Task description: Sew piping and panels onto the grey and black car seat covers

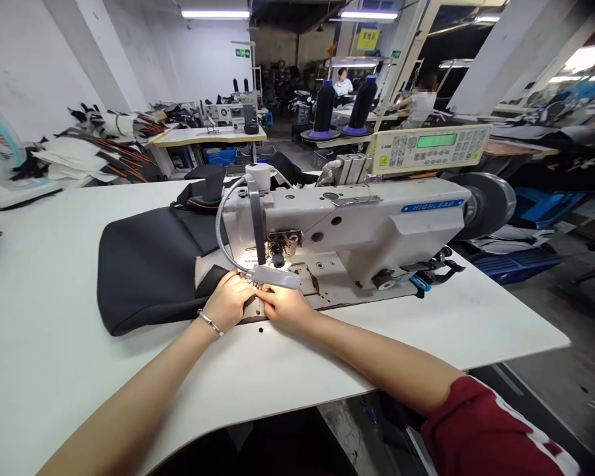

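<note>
A light grey sewing machine (297, 225) stands on the white table. To its left lies a large black fabric piece (143, 264), its right edge reaching under the machine head. My left hand (228, 301), with a bracelet at the wrist, presses with closed fingers on the black fabric's edge beside the needle area. Close on the right, my right hand (285, 307) has its fingers together, their tips near the needle and almost touching the left hand's. Whatever lies between its fingertips is too small to make out. A grey lamp head (276, 277) partly covers the stitching spot.
A control panel (431, 147) sits above the machine, with thread cones (323, 109) behind. The handwheel (490, 205) juts out at right. Another sewing table (208, 137) and fabric piles (94, 155) stand farther back. Two people sit in the background.
</note>
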Demonstrator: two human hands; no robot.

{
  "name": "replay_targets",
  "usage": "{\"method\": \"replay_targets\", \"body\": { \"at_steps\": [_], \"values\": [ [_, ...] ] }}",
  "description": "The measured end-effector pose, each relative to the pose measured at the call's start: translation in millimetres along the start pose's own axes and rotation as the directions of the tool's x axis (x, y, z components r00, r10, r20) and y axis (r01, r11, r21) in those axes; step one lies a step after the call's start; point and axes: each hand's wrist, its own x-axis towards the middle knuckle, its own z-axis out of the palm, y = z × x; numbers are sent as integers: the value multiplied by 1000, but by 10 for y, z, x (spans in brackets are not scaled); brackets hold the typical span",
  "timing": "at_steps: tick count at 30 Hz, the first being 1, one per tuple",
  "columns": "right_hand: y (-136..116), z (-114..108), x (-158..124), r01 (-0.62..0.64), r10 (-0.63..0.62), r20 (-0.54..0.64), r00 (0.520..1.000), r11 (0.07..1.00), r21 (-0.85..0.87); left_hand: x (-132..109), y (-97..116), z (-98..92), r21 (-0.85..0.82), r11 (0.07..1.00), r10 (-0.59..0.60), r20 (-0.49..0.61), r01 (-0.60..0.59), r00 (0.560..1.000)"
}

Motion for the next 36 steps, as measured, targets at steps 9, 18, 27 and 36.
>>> {"method": "replay_targets", "body": {
  "at_steps": [9, 18, 27, 36],
  "values": [
    [-54, 26, -50, 20, -21, -9, 1000, 994, -107, 29, 97, 34, 97, 995, -9, -4, 9, 1000],
    [-586, 206, 17, -5, 8, 33, 999, 998, -69, -776, -754, -1050, -125, 621, -697, -541, 774, 471],
    [-1104, 401, 396, -208, 225, 108, 968, 966, -151, -1673, -972, -1386, -836, -153, -985, 169, 528, -18],
    [-1572, 589, 579, -138, 150, 166, 975, 987, -82, -2352, -440, -2110, -925, -130, -991, 127, 358, -31]
  ]
}}
